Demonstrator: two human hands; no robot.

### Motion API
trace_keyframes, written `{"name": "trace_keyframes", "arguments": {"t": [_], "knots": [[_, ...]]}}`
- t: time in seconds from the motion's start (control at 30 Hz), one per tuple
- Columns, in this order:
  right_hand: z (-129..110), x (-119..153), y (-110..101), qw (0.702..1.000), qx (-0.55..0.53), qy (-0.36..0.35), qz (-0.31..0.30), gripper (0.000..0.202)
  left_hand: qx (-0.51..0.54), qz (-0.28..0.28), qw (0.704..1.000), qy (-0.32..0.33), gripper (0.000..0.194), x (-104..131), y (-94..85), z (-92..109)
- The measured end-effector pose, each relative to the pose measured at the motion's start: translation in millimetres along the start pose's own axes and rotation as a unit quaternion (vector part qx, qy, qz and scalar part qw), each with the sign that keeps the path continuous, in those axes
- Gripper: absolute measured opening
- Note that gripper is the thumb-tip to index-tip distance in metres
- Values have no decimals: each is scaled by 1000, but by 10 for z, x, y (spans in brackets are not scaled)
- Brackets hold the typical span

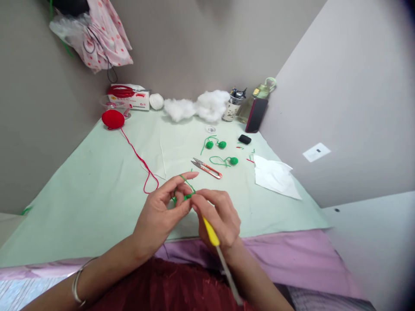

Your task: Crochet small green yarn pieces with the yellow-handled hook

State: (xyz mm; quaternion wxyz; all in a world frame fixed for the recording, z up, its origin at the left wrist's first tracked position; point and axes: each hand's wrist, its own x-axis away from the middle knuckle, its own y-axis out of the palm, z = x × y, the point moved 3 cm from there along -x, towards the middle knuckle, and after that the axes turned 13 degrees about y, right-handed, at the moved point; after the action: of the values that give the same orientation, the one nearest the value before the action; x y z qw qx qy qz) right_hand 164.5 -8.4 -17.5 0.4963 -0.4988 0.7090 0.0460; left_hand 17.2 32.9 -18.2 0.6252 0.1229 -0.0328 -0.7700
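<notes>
Green yarn is pinched between the thumb and fingers of my left hand, and a strand loops over its raised index finger. My right hand grips a crochet hook with a yellow grip and a metal shaft pointing down toward my lap. The hook's tip is hidden at the fingertips, where both hands meet. Just beyond them lie orange-handled thread snips. Farther back are small green crocheted balls with yarn tails.
A red yarn ball trails a strand at the left. Along the back stand a box, white stuffing, a pen cup, a bottle and a phone. White paper lies at the right.
</notes>
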Motion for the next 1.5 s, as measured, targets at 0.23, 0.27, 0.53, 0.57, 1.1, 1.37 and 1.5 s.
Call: {"name": "trace_keyframes", "arguments": {"t": [0.23, 0.27, 0.53, 0.57, 1.1, 1.37, 1.5], "knots": [[146, -90, -84, 939, -257, 226, 31, 24, 218, -28, 963, -157, 42, -43, 6, -50], [164, -111, -76, 922, -290, 254, 22, 23, 210, -34, 966, -149, 42, -46, 8, -38], [72, -70, -34, 983, -122, 141, 3, 28, 151, -16, 984, -93, 46, -24, 69, -32], [50, -53, -43, 991, -80, 106, 4, 32, 171, -20, 979, -113, 46, -26, 69, -44], [319, -100, 0, 863, -365, 348, -31, 21, 71, -59, 994, -52, 31, -34, -29, -23], [137, -144, -123, 947, -227, 221, -50, 23, -19, -52, 998, 4, 32, -21, -66, 4], [9, -77, -90, 999, -30, 21, -25, 28, -15, -26, 1000, 8, 40, -3, -31, -35]]}}
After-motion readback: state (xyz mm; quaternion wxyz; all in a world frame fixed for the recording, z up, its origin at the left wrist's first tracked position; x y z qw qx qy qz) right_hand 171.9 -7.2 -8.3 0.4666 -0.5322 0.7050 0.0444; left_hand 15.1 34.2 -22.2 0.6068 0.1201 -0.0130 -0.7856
